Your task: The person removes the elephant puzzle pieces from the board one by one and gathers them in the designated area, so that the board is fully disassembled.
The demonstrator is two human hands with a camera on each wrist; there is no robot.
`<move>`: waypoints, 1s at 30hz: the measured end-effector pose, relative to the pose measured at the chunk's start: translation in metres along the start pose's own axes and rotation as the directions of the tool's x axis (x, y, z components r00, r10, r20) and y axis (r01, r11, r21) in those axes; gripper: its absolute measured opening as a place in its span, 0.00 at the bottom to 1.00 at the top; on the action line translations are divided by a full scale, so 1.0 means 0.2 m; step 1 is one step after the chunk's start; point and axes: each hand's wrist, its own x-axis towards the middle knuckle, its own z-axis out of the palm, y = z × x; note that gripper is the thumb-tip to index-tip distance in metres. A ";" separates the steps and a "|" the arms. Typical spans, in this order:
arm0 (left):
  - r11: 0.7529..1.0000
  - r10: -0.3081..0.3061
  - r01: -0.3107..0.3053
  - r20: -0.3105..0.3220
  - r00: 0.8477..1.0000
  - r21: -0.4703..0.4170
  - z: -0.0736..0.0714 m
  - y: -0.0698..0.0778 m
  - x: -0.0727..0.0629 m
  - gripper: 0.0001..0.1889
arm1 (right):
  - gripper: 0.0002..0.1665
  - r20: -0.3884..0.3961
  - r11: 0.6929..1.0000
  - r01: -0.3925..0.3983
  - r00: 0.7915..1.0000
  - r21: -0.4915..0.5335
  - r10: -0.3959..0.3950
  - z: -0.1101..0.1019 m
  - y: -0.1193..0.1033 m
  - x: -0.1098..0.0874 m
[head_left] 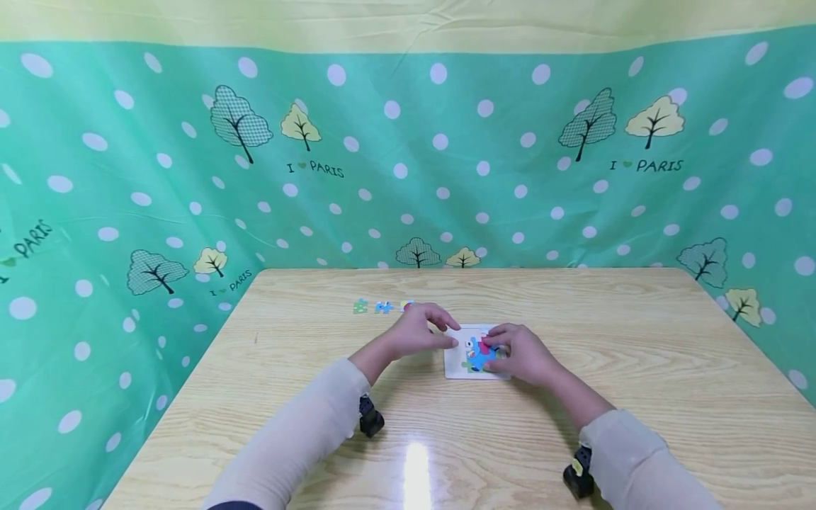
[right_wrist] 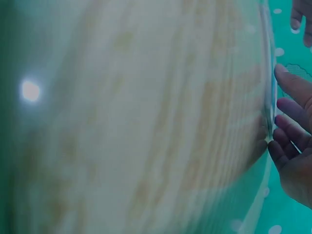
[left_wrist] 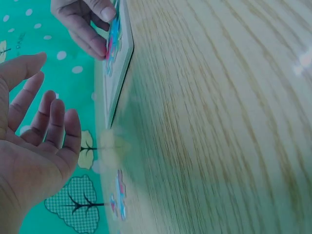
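Observation:
A small white puzzle board (head_left: 454, 365) lies on the table with joined jigsaw pieces (head_left: 481, 354) on it, showing a blue figure with a red patch and some green. My right hand (head_left: 525, 354) is over the board's right side. Its thumb and fingertips rest spread on the pieces, partly covering them; the left wrist view shows this right hand (left_wrist: 85, 24) at the pieces too. Just left of the board, my left hand (head_left: 417, 331) hovers with nothing in it. In the left wrist view the left hand's fingers (left_wrist: 51, 119) are loosely bent and apart.
Beyond the left hand, loose puzzle pieces lie in a row: a green one (head_left: 360, 306), a blue one (head_left: 383, 307) and a red and yellow one (head_left: 405, 305) partly behind that hand. A green dotted curtain (head_left: 382, 142) hangs behind the wooden table (head_left: 306, 425).

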 end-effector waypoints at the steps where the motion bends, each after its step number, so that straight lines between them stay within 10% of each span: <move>1: 1.000 -0.001 0.001 0.003 1.000 0.001 0.01 0.00 0.00 0.14 | 0.29 -0.003 1.000 0.002 1.000 -0.006 -0.002 0.00 0.00 0.00; 30: 0.972 -0.217 0.208 0.076 0.973 0.106 0.16 0.00 0.13 0.15 | 0.26 -0.044 0.997 -0.080 0.996 -0.015 0.079 0.04 -0.02 0.02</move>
